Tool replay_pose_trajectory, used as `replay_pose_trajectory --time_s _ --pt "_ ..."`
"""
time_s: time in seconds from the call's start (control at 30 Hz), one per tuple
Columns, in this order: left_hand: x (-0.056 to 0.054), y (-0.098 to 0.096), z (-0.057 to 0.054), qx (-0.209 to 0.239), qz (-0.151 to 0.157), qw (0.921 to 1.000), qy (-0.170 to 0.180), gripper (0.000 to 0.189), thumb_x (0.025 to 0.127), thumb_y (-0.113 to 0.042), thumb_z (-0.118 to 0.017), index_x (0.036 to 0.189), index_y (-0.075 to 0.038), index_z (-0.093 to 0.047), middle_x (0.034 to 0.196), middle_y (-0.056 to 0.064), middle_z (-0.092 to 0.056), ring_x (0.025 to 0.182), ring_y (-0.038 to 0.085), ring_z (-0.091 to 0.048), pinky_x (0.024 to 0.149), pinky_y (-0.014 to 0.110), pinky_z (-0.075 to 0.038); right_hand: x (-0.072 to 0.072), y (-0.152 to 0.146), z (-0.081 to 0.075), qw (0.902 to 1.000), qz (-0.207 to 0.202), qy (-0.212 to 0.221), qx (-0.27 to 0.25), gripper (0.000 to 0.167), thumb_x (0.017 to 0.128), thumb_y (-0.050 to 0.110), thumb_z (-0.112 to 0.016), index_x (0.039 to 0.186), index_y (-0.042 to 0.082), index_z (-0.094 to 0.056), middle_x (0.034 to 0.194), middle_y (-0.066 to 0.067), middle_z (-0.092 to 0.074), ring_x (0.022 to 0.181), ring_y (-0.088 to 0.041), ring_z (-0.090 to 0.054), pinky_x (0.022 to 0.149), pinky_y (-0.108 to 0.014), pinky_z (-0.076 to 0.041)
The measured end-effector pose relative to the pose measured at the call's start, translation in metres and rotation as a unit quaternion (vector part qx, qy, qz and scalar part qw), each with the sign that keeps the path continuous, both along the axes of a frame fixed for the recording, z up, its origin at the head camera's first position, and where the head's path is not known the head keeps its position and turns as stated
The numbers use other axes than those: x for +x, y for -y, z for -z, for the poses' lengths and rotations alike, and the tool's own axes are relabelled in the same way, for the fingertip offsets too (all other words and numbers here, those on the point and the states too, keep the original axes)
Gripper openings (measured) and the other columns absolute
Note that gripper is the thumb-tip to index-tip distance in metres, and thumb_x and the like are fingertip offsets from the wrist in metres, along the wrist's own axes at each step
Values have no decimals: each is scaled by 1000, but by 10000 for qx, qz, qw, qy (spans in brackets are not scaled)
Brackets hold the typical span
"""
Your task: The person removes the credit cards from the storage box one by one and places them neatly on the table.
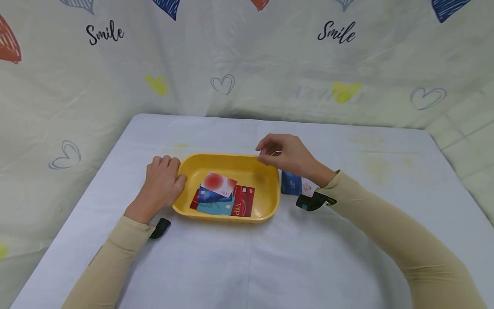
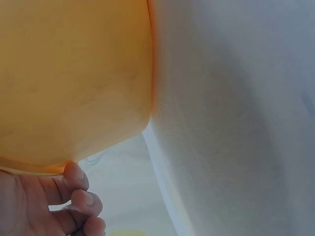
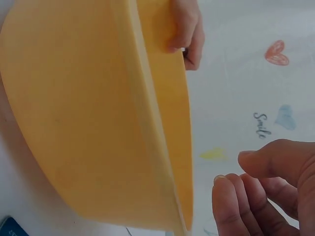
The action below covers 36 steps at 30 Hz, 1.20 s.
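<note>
A yellow plastic tray (image 1: pixel 266 210) sits on the table. Inside it several cards lie in a loose pile: a white card with a red circle (image 1: pixel 213 182) on top, a dark blue card (image 1: pixel 206 195), a light blue card (image 1: pixel 216 207) and a red VIP card (image 1: pixel 247 201). My left hand (image 1: pixel 162 182) grips the tray's left rim; in the left wrist view its curled fingertips (image 2: pixel 87 199) show by the tray's edge. Over the back right corner hovers my right hand (image 1: pixel 287 155), fingers loosely bent and thumb apart; the right wrist view shows nothing held between them.
To the right of the tray, a blue VIP card (image 1: pixel 291 183) and a pale card (image 1: pixel 308 188) lie on the white tablecloth (image 1: pixel 216 266), partly beneath my right wrist. Behind the table hangs a pale printed curtain (image 1: pixel 262 56).
</note>
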<state>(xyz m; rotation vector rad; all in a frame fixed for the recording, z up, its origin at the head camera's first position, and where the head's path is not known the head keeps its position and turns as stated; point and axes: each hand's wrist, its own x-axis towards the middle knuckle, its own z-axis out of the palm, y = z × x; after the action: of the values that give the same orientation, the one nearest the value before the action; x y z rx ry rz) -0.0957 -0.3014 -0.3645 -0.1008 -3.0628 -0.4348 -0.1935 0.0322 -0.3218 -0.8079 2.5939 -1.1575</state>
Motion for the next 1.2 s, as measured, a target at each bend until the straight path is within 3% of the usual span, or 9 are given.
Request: replay_pose_trajectory --time_s 0.67,0.97,1.2 --pt "0 0 -1 -8 -6 10000 -11 28 97 -20 -43 108 3 -55 94 16 -48 103 36 -39 88 49 -32 11 26 6 9963 -708 406 252 30 89 18 -80 115 7 -71 101 -4 -73 96 -17 -69 90 -34 -61" --pt "0 1 -1 19 11 10000 -38 27 96 -19 -43 106 3 -55 93 16 -48 102 36 -39 87 48 -32 10 37 14 9900 -1298 447 338 31 88 16 -80 116 5 -72 103 -7 -74 94 -14 -70 89 -30 -61" --pt "0 1 -1 -38 -7 10000 -20 29 97 -19 -44 109 4 -55 94 16 -49 104 36 -39 89 49 -33 11 43 14 9858 -1508 496 540 34 88 17 -80 118 5 -72 106 -7 -74 95 -15 -70 88 -29 -61"
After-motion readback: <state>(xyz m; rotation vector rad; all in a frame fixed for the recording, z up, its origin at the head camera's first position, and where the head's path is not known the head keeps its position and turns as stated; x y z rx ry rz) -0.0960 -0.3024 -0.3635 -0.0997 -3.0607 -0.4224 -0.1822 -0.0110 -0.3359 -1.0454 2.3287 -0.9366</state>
